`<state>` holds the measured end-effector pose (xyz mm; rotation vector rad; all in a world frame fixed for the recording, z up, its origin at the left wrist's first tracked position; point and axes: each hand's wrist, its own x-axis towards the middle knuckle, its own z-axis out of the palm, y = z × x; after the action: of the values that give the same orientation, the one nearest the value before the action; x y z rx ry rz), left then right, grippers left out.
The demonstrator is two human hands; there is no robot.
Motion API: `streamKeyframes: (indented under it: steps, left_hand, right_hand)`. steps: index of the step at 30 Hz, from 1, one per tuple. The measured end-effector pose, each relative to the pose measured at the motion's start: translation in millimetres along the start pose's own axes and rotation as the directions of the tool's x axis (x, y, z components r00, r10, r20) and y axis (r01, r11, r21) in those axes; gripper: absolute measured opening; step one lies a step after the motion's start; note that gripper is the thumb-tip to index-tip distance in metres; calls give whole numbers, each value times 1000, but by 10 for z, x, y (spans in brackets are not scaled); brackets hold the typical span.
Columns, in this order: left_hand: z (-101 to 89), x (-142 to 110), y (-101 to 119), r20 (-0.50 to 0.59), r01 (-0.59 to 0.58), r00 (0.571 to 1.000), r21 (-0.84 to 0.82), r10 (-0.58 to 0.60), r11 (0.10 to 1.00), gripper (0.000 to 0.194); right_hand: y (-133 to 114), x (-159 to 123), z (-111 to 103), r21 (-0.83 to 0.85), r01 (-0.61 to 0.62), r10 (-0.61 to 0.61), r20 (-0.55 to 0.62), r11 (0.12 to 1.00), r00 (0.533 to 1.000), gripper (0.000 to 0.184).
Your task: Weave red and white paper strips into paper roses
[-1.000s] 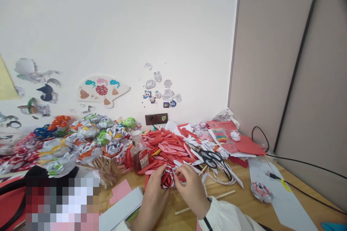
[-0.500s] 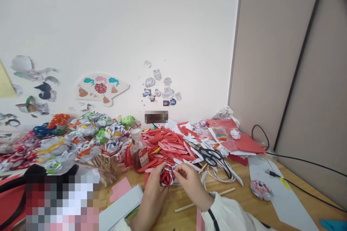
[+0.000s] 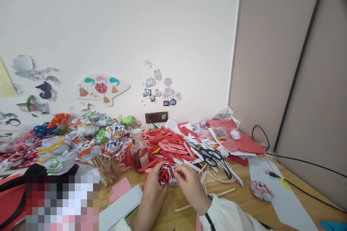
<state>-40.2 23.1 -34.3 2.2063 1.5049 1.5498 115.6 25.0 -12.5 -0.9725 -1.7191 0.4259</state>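
A red and white folded-paper flower (image 3: 165,175) is in my left hand (image 3: 153,187), whose fingers curl round its left side and underneath. My right hand (image 3: 187,181) pinches at the flower's right edge, thumb and fingertips together on its white outer petals. What exactly lies between those fingertips is too small to make out. Just behind both hands spreads a heap of red folded paper strips (image 3: 170,142). Below my right hand a thin wooden stick (image 3: 184,208) lies on the wooden table (image 3: 177,220).
Left of the heap stands a glue bottle (image 3: 140,153). Black-handled scissors (image 3: 210,157) and a bead string (image 3: 221,178) lie to the right. Many finished paper flowers (image 3: 88,148) crowd the left. Another flower (image 3: 261,190) sits right, near a black cable (image 3: 300,189).
The flower has turned slightly, showing more of its red centre. My right hand has shifted a little and stays at its right edge; the left hand has barely moved.
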Motion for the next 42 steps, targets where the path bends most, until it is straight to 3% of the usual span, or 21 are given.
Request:
streamKeyframes:
  steps: [10,21,28,38,42]
  left_hand:
    - [-10,11,10,-23,28,999,-16,-28,999,47]
    - [-57,29,34,33,5,999,-57,-3,998,49]
    - [-73,16,53,117,-95,988,-64,102,993,56]
    - [-78,-2,15,126,-134,983,-3,133,991,59]
    - [-82,-10,7,99,-158,983,29,154,987,57]
  right_hand:
    - [6,0,21,59,-15,15,4,998,1000,12]
    - [13,10,-74,-109,167,-159,78,980,984,11]
    - [-1,41,-139,-18,110,-109,67,994,992,11]
    - [22,47,-81,143,-27,21,45,989,999,8]
    - [36,44,-62,105,-4,1,28,995,1000,6]
